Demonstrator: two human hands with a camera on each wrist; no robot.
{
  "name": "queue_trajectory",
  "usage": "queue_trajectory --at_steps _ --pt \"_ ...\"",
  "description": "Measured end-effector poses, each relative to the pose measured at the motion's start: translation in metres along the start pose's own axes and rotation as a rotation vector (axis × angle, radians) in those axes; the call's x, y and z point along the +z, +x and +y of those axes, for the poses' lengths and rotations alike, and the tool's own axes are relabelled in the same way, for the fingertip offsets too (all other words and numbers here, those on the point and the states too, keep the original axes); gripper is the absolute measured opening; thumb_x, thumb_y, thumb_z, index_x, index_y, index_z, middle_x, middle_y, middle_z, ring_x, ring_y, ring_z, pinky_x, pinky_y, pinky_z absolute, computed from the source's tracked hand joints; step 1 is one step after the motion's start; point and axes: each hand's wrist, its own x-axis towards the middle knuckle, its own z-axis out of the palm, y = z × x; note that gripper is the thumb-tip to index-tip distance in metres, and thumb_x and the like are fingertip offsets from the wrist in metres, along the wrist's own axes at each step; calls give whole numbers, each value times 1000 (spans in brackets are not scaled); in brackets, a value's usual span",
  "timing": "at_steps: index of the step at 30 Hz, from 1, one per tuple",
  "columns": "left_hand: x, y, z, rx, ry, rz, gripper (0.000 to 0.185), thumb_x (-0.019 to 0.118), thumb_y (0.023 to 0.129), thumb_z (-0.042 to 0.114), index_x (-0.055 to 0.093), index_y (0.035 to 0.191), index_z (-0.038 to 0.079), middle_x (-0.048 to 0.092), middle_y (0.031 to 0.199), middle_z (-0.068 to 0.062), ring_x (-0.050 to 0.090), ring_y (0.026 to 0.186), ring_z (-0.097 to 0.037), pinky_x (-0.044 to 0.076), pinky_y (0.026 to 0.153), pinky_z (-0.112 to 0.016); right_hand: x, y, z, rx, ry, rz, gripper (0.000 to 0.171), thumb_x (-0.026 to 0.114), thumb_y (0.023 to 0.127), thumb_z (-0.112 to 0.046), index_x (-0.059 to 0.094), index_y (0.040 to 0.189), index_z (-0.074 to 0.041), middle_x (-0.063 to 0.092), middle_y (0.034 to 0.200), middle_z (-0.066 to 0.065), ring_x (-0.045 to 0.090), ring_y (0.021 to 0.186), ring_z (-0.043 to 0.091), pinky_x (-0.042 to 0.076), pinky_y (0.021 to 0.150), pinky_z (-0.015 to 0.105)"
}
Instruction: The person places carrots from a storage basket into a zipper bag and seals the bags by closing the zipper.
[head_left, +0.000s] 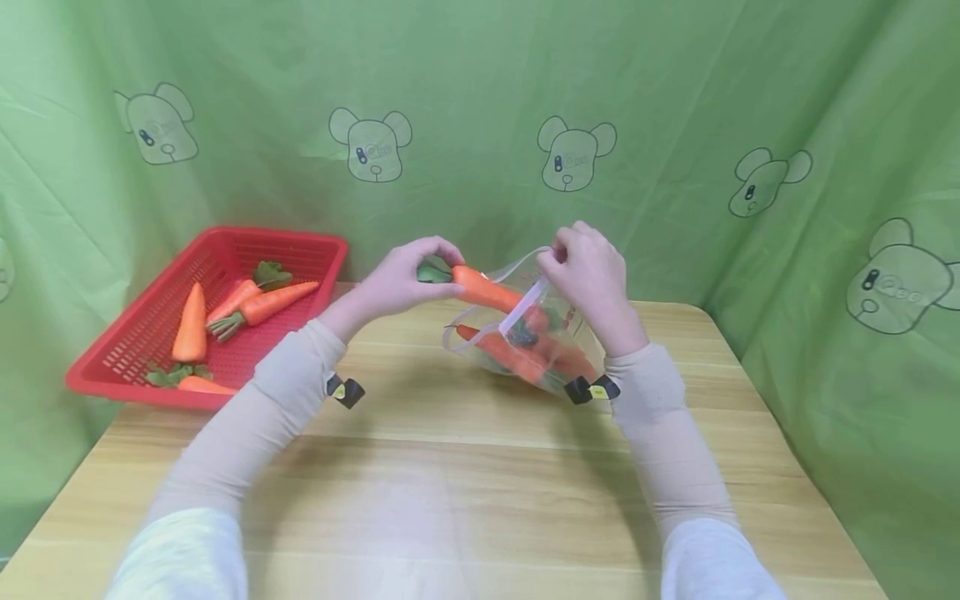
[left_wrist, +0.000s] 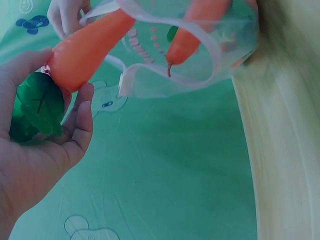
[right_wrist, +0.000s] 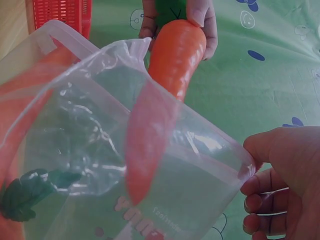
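My left hand (head_left: 411, 275) grips a carrot (head_left: 483, 289) at its thick end, by the green leaves (left_wrist: 39, 106). The carrot's narrow end lies within the mouth of a clear plastic bag (right_wrist: 200, 165), seen through its film in the right wrist view. With thumb and fingers my right hand (head_left: 588, 271) pinches the bag's pale edge and lifts it, so the mouth gapes toward the left hand. Other carrots (head_left: 513, 353) lie inside the bag, one with its tip near the opening. The bag's lower part is low over the table.
At the left of the wooden table (head_left: 420, 483) stands a red plastic basket (head_left: 97, 371) with several carrots (head_left: 192, 321) in it. A green curtain (head_left: 465, 75) with bear-head prints hangs behind and at both sides.
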Motion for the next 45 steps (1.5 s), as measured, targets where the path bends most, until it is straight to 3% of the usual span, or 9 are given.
queue_trajectory --at_steps 6,15,22,27,31,38,45 --pt "13 3 0 38 12 -25 36 77 83 20 65 116 11 64 109 -5 59 103 -16 56 85 -28 1 0 0 -4 2 0 15 52 82 -19 54 73 -7 50 79 8 46 73 25 38 59 35" --pt "23 2 4 -48 -3 -41 31 76 84 20 67 112 11 70 109 -5 66 91 -17 55 84 -30 2 0 0 1 10 -15 15 51 83 -18 55 73 -7 50 80 9 46 74 25 38 59 35" --pt "30 3 4 -56 68 -79 29 71 88 22 66 115 14 71 104 -5 65 82 -16 52 70 -28 2 0 0 4 9 -17 15 51 83 -17 54 72 -7 50 80 8 45 74 25 37 58 34" --pt "32 3 5 -68 61 -100 38 71 88 14 62 125 10 72 106 -10 69 87 -20 55 80 -32 3 0 0 -3 6 -5 15 52 83 -18 54 72 -7 50 79 8 45 73 25 37 59 34" --pt "30 1 6 -59 27 -96 42 70 88 10 59 128 7 66 124 -10 71 102 -24 55 93 -34 3 0 1 -7 6 4 15 51 83 -18 54 73 -7 51 79 9 46 73 25 38 59 35" --pt "19 -4 6 -71 -8 -70 40 69 88 9 58 127 6 63 129 -10 68 108 -25 55 94 -35 3 0 2 -10 6 24 14 53 82 -18 56 74 -6 52 80 9 47 73 26 39 59 36" --pt "1 -13 -1 -118 45 -50 39 68 91 15 59 128 7 63 130 -11 64 113 -28 53 96 -40 0 -1 9 -7 13 55 16 51 83 -18 57 75 -5 54 81 10 49 73 26 40 60 38"
